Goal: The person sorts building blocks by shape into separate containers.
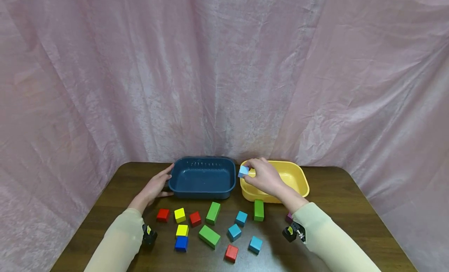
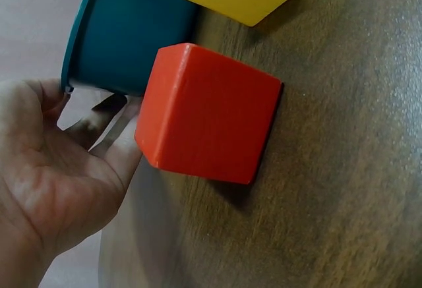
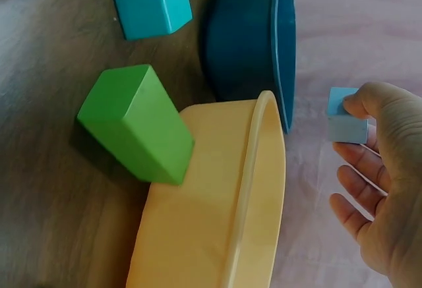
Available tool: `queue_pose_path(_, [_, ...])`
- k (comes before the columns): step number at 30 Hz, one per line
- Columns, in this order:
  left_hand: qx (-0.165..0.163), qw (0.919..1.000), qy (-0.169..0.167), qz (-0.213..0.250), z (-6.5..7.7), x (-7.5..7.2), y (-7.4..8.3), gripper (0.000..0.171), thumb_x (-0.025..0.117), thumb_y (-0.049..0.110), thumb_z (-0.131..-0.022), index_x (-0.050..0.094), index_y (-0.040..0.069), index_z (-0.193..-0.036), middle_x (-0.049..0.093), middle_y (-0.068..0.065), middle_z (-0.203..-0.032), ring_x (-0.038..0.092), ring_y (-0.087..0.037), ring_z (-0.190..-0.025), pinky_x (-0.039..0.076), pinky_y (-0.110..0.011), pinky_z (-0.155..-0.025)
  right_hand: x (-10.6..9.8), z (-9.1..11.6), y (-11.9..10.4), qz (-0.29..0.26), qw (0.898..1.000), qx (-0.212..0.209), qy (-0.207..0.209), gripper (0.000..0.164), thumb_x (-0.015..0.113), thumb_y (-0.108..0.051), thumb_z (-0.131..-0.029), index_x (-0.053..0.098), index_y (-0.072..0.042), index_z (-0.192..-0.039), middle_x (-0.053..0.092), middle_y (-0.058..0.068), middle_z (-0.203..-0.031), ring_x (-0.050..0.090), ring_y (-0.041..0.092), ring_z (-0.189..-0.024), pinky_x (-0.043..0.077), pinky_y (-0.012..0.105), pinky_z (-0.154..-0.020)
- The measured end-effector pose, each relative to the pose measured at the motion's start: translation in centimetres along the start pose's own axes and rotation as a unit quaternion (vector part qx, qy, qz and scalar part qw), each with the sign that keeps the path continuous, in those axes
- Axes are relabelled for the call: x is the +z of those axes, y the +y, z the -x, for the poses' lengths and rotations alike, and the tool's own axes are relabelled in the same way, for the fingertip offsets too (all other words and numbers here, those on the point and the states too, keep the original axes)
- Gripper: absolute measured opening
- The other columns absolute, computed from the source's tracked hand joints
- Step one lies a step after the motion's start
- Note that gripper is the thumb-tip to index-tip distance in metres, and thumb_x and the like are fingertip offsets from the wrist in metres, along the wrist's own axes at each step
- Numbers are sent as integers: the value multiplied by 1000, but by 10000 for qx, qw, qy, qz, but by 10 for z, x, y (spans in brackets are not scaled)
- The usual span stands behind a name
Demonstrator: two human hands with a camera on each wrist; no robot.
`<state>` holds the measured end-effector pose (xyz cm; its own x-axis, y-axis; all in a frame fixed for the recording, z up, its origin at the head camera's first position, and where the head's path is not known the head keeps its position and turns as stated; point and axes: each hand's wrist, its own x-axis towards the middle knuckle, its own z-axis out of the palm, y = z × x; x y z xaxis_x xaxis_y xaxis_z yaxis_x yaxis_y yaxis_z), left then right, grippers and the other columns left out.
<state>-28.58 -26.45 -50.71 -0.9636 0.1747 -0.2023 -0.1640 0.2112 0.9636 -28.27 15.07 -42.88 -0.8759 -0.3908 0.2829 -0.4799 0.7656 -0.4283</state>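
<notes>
Above the left rim of the yellow basin (image 1: 294, 181), my right hand (image 1: 265, 178) pinches a light blue cube (image 1: 243, 171) between thumb and fingertips. The right wrist view shows the cube (image 3: 347, 116) held, the other fingers spread below it. At the left side of the dark blue basin (image 1: 202, 193), my left hand (image 1: 155, 188) touches the rim and outer wall with its fingers apart. Closest to that hand on the table is a red cube (image 1: 163, 215), large in the left wrist view (image 2: 211, 113).
In front of the basins lie yellow cubes (image 1: 180, 215), a dark blue cube (image 1: 181, 244), other red cubes (image 1: 231, 253), several light blue cubes (image 1: 234, 232) and green blocks (image 1: 209, 236). A purple block (image 1: 289, 218) is partly hidden by the right wrist. Behind hangs a pink curtain (image 1: 217, 89).
</notes>
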Motion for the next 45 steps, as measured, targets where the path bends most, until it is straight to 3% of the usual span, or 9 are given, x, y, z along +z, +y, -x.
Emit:
queue_pose_path(12, [-45,10000,32,-16,3,1,2,58,33,22,-110,16,29,-166,5,-15,-171,33,-48,-144,52,-59,-97,18,-18,-9,80,9995,269,-163,30,77,-32,-89,73,-14,-113,70,1,-108,53,20,-102,51,37,-83])
queue_pose_path(20, [-123,9998,92,-84,2,-1,-2,59,33,23,-110,17,31,-166,6,-13,-171,35,-47,-143,55,-54,-94,31,-27,-15,190,9993,222,-237,32,79,-34,-89,73,-14,-115,71,0,-107,54,20,-101,51,36,-82])
queue_pose_path(28, [4,10000,43,-31,2,-2,-2,59,34,20,-110,18,27,-166,5,-15,-171,34,-48,-143,55,-55,-93,42,-30,-21,219,9990,144,-352,34,78,-35,-90,73,-15,-116,69,-3,-100,52,17,-96,49,33,-77])
queue_pose_path(39, [-49,10000,61,-1,2,-5,-3,59,34,20,-109,18,28,-166,6,-17,-170,37,-48,-142,56,-54,-92,50,-35,-31,373,9987,9,-336,36,78,-36,-90,73,-15,-119,71,-3,-106,55,19,-99,50,35,-82])
queue_pose_path(45, [-32,10000,39,-6,2,-3,-2,59,34,20,-109,17,27,-166,7,-18,-170,36,-48,-142,55,-56,-93,51,-34,-31,288,9984,23,-495,48,76,-38,-92,69,-13,-131,70,1,-119,54,24,-111,48,41,-93])
